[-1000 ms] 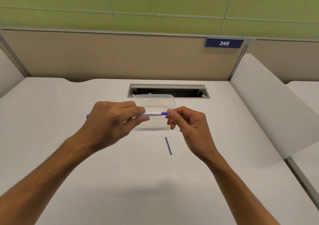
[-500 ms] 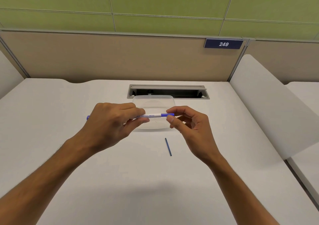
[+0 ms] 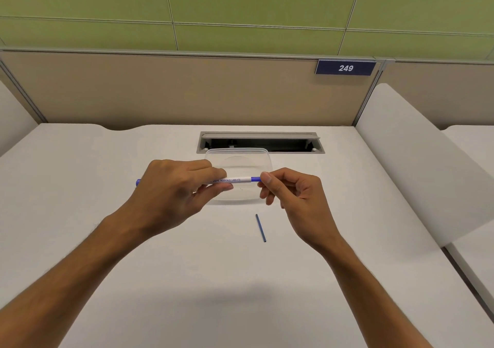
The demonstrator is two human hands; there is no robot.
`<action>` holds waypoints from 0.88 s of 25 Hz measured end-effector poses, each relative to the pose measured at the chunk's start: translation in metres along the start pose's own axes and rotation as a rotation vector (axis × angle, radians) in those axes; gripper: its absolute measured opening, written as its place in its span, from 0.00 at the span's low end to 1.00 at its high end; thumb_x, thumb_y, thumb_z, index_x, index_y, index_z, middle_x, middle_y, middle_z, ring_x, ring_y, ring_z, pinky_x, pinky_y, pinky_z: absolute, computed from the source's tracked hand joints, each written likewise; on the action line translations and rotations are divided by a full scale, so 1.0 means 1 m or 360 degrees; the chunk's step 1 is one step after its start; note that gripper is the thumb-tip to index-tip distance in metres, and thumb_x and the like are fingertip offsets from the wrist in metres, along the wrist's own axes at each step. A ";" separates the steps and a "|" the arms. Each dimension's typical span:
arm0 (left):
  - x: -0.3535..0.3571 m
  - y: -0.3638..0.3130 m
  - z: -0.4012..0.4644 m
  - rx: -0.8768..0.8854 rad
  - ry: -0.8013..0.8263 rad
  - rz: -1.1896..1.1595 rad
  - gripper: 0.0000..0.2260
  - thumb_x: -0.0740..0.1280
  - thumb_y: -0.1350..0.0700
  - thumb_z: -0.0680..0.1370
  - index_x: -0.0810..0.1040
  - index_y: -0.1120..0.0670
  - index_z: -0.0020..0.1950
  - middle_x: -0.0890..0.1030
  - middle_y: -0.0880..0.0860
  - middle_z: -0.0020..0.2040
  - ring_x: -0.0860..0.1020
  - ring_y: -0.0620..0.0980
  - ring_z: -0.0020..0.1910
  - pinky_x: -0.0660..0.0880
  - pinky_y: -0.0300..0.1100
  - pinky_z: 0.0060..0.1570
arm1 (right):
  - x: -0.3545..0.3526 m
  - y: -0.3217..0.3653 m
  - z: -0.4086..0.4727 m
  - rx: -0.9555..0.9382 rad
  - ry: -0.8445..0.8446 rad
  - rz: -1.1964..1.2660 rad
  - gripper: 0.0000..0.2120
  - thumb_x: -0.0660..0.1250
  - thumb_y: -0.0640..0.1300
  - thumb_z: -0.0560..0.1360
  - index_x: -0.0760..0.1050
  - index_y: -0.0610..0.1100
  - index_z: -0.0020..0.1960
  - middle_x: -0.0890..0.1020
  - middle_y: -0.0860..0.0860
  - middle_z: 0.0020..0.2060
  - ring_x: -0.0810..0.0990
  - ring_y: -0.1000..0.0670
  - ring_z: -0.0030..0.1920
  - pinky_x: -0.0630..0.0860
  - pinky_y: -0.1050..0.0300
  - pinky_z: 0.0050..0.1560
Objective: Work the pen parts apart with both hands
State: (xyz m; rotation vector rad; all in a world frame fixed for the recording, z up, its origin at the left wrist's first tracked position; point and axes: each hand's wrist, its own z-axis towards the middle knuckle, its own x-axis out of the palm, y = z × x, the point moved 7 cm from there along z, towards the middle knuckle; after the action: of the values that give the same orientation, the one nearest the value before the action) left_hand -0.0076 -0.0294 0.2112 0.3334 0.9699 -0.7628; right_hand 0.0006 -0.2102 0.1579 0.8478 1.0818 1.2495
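Pen [image 3: 235, 180] (middle hidden by left hand [image 3: 173, 195])

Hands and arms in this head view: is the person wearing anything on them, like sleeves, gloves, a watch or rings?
Nothing shows. The left hand and right hand are bare, with no gloves, and no rings on the fingers in view. Both wrists are free of a watch or band. The forearms are uncovered down to the picture's lower edge, so no sleeve is in view. The nails are short and unpainted.
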 end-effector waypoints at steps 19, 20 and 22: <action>0.002 0.002 -0.001 0.0000 0.0009 0.0015 0.11 0.64 0.48 0.78 0.83 0.52 0.46 0.76 0.47 0.31 0.64 0.47 0.27 0.63 0.40 0.24 | -0.010 -0.005 0.000 0.0020 -0.0082 -0.0044 0.12 0.66 0.50 0.79 0.84 0.47 0.42 0.84 0.50 0.33 0.79 0.57 0.33 0.73 0.68 0.36; 0.002 0.003 -0.001 0.0000 0.0010 0.0016 0.12 0.64 0.48 0.78 0.83 0.52 0.46 0.76 0.47 0.31 0.64 0.47 0.27 0.63 0.40 0.24 | -0.011 -0.006 0.001 0.0020 -0.0077 -0.0033 0.10 0.67 0.47 0.79 0.84 0.48 0.43 0.84 0.51 0.34 0.80 0.57 0.34 0.73 0.68 0.36; 0.002 0.005 -0.001 -0.0006 0.0012 0.0013 0.12 0.64 0.48 0.78 0.83 0.52 0.46 0.76 0.47 0.31 0.64 0.47 0.27 0.62 0.40 0.24 | -0.014 -0.008 0.001 0.0031 -0.0069 -0.0001 0.06 0.69 0.43 0.78 0.85 0.49 0.45 0.86 0.53 0.36 0.82 0.57 0.37 0.74 0.69 0.37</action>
State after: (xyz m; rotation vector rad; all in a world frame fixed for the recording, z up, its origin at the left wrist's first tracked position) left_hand -0.0043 -0.0262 0.2086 0.3370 0.9763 -0.7525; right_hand 0.0040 -0.2255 0.1528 0.8853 1.0614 1.2164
